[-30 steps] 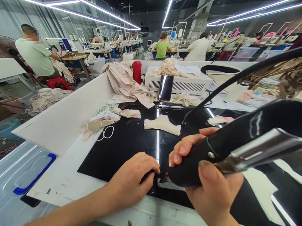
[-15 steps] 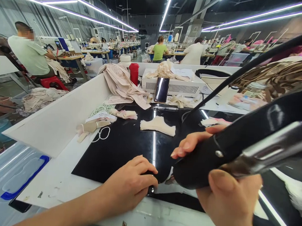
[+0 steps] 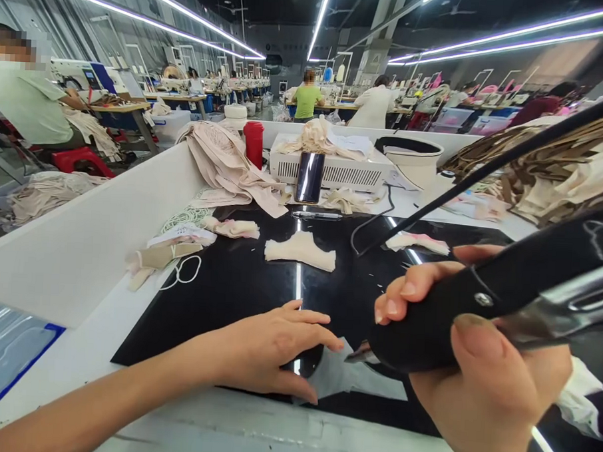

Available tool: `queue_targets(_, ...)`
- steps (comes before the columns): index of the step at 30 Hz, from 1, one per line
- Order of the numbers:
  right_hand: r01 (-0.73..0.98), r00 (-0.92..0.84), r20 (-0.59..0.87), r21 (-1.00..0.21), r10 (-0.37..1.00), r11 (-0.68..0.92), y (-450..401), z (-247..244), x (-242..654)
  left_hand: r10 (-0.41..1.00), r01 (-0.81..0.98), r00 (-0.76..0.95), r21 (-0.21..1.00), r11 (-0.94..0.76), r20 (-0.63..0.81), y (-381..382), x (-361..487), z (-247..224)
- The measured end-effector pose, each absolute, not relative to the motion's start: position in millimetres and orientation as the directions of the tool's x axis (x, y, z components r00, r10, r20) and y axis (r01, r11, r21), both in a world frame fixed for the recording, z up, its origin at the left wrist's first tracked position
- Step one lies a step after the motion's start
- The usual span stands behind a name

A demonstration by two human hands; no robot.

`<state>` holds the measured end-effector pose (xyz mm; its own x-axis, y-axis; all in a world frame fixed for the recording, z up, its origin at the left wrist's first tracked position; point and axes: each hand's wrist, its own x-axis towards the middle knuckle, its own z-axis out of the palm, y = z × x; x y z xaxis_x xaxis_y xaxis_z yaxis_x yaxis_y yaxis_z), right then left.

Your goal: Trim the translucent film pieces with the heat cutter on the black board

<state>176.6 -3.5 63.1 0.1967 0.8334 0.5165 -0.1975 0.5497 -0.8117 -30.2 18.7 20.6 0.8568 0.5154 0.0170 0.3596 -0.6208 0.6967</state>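
My right hand is wrapped round a corded black hand tool with a metal lever and a small metal tip, which points left and down. A thin, pale, see-through sheet lies beneath that tip, near the front of the glossy black board. Its material is unclear. My left hand reaches over the board with thumb and fingers apart, the fingertips at the sheet's left edge. Below the palm shows a dark rounded shape I cannot make out. Farther back rests a cream stack of cut fabric.
Fabric scraps and a loop of white cord lie on the left. Behind the board stand a phone, a vented white box and a red cup. The tool's black cable crosses the right side. Co-workers sit at machines beyond.
My left hand has opened from a closed grasp and moved slightly right. My right hand and the tool have shifted right in view, uncovering more of the pale sheet. The whole view has turned slightly right.
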Motion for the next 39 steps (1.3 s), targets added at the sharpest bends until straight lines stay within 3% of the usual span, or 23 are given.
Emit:
queue_targets(7, -0.31, 0.174, 0.509, -0.784, 0.843, 0.537, -2.4, 59.2, 165.6, 0.514, 0.359, 0.858, 0.706, -0.611, 0.008, 18.7, -31.3, 18.3)
queue_targets(39, -0.357, 0.128, 0.438, -0.817, 0.89, 0.453, -18.9, 55.3, 152.1, 0.526, 0.347, 0.849, 0.695, -0.629, 0.053, 17.0, -27.9, 17.3)
